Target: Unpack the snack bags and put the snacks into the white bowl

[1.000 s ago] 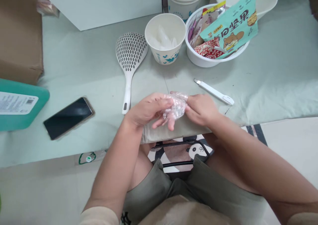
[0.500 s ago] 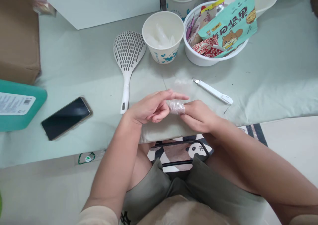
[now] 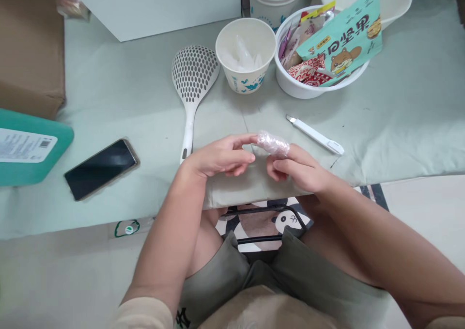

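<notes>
Crinkled clear plastic film (image 3: 272,144) is wrapped around the outstretched index finger of my right hand (image 3: 300,168); that hand's other fingers are curled below, with the thumb apart from the film. My left hand (image 3: 227,155) reaches in from the other side, its index fingertip touching the far end of the film. Its thumb is stretched out and the remaining fingers are bent. A white utility knife (image 3: 315,135) lies beyond my right hand, its short blade showing. Behind my hands stands a paper cup (image 3: 247,82) with clear plastic pieces (image 3: 244,55) in it.
A white slotted skimmer (image 3: 194,77) lies left of the cup, its handle end near my left wrist. A phone (image 3: 101,169) and a green container (image 3: 32,147) are at the left. A white basin (image 3: 298,90) of snack packets stands at the right, before stacked paper cups (image 3: 278,2).
My left hand has drawn back to the left, so its index finger no longer lies over the film but meets its tip. The wrapped right finger now points up and left, more exposed.
</notes>
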A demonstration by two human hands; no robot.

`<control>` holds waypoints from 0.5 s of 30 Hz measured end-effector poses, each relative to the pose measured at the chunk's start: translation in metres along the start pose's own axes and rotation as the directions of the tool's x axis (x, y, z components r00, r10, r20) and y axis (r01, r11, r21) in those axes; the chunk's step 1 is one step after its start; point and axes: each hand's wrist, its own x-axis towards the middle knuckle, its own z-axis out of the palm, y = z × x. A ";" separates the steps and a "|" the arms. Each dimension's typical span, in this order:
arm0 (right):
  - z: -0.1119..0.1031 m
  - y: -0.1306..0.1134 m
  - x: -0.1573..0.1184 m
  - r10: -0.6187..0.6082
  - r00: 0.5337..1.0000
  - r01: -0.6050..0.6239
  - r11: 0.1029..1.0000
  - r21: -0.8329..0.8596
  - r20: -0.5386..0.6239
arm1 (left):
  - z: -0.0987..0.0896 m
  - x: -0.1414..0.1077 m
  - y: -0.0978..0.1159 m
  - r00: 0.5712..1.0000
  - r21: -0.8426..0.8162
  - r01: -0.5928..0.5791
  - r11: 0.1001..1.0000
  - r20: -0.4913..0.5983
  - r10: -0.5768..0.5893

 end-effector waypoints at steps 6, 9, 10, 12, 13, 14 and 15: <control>0.003 -0.005 0.000 0.086 0.996 -0.086 0.974 0.208 0.010 | 0.006 0.005 0.001 0.999 0.132 -0.018 0.991 -0.035 0.023; 0.002 -0.005 0.001 0.095 0.995 -0.094 0.983 0.159 -0.002 | 0.008 0.005 0.003 0.997 0.139 0.020 0.990 -0.071 -0.011; 0.001 -0.004 0.001 0.097 0.995 -0.095 0.991 0.098 -0.020 | 0.008 0.005 0.003 0.996 0.132 0.036 0.991 -0.083 -0.026; -0.001 -0.002 0.001 0.093 0.991 -0.104 0.989 -0.102 -0.100 | 0.008 0.005 0.004 0.994 0.101 0.055 0.993 -0.098 -0.045; -0.002 -0.001 0.002 0.085 0.985 -0.118 0.966 -0.229 -0.150 | 0.008 0.004 0.004 0.994 0.083 0.058 0.995 -0.102 -0.050; -0.003 0.000 0.002 0.073 0.978 -0.140 0.924 -0.355 -0.197 | 0.008 0.004 0.004 0.993 0.066 0.056 0.996 -0.105 -0.049; -0.004 0.001 0.002 0.060 0.970 -0.168 0.869 -0.466 -0.237 | 0.007 0.004 0.003 0.993 0.051 0.050 0.997 -0.106 -0.045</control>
